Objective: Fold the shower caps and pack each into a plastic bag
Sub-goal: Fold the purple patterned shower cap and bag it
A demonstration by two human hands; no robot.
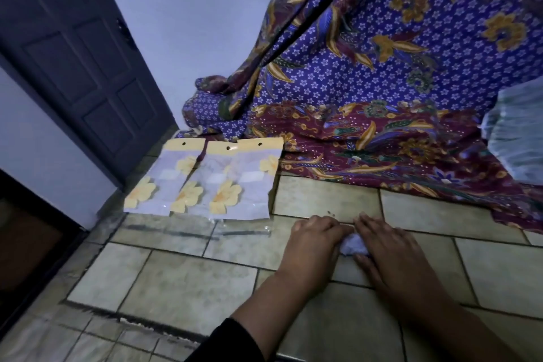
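Tiled floor (182,276) here, batik cloth (396,73) behind. Both palms press a scrunched white shower cap (353,247) flat between them: left hand (316,244) and right hand (388,253) equally close, fingers together. Flowered plastic bags (202,182) lie far-left, so the left hand's nearer them.

Three plastic bags (202,182) on floor (182,276) left of hands, patterned cloth (382,91) behind
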